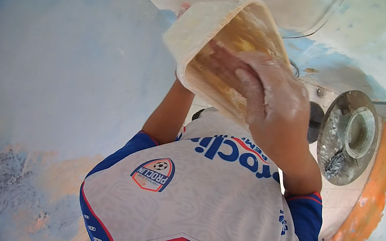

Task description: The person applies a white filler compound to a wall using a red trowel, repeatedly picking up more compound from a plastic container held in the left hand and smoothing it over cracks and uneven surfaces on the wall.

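Observation:
A pale, boxy plastic container [204,25] is tilted in front of my chest, its open mouth turned toward me. Its inner wall is smeared with yellowish-brown and whitish residue. My left hand [184,10] holds it from the far left side; only a fingertip shows past the edge, and the container hides the rest. My right hand [279,91], dusted with white powder, reaches into the mouth. Its thumb lies apart, and reddish, blurred fingers stretch along the inside. I see no tool in that hand.
At right a round, grey, stained disc [327,143] carries a ring-shaped whitish part [370,132]. Beside it is a dark round object [314,123]. A patchy blue wall [60,57] rises at left, an orange-streaked wall [376,187] at right. A thin cable [315,32] hangs at the top.

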Available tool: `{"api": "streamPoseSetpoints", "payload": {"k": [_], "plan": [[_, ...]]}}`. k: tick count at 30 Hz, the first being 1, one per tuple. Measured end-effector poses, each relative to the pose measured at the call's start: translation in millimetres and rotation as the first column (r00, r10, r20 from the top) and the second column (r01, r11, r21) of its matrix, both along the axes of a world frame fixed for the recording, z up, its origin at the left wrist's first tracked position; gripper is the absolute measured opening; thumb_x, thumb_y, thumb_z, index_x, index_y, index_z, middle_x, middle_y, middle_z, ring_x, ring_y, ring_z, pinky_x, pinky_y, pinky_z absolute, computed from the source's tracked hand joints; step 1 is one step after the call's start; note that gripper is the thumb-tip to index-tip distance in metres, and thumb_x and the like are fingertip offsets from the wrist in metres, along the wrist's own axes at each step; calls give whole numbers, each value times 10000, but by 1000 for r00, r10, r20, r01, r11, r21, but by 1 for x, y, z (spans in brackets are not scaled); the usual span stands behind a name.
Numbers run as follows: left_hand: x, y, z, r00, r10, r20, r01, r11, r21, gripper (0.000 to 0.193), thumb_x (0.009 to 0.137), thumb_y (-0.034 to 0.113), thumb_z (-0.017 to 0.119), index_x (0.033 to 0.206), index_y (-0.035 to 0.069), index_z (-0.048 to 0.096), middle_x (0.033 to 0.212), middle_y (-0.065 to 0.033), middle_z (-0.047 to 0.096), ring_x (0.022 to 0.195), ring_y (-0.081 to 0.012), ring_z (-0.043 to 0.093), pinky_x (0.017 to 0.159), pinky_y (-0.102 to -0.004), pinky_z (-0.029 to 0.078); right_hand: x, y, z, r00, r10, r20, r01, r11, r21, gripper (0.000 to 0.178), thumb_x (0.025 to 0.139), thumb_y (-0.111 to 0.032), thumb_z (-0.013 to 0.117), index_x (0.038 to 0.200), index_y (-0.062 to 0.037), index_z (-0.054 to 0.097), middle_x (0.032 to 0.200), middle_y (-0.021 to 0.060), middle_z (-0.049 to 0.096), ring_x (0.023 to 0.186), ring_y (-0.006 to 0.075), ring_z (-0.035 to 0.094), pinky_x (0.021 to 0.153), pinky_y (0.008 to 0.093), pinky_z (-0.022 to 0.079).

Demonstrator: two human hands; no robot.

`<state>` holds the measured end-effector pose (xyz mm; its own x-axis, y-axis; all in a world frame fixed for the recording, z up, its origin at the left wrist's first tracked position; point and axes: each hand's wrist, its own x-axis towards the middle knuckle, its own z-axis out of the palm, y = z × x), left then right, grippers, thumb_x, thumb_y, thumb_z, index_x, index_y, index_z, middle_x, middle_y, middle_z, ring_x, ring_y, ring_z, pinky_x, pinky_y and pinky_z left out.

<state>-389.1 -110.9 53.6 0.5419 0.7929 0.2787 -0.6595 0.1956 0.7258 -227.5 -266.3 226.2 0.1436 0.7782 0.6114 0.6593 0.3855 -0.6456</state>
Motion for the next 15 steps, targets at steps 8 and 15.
{"api": "streamPoseSetpoints", "payload": {"k": [8, 15], "plan": [[-5, -9, -29, 999, -43, 10, 43, 999, -2, 1000, 883, 544, 713, 1623, 140, 176, 1577, -100, 397, 1437, -285, 421, 1172, -466, 398, -10, 2, -24, 999, -46, 26, 48, 998, -50, 180, 895, 20, 689, 1075, 15, 680, 956, 188, 724, 825, 377, 710, 725, 412, 562], [-2, -15, -46, 998, -59, 3, 59, 998, -8, 1033, 871, 536, 732, 1629, 142, 151, 1579, -99, 388, 1444, -280, 410, 1179, -463, 386, -18, -5, -36, 996, 16, -87, -27, 992, -127, 175, 903, 21, 670, 1077, 5, 667, 941, 184, 715, 826, 396, 692, 713, 426, 548]]}}
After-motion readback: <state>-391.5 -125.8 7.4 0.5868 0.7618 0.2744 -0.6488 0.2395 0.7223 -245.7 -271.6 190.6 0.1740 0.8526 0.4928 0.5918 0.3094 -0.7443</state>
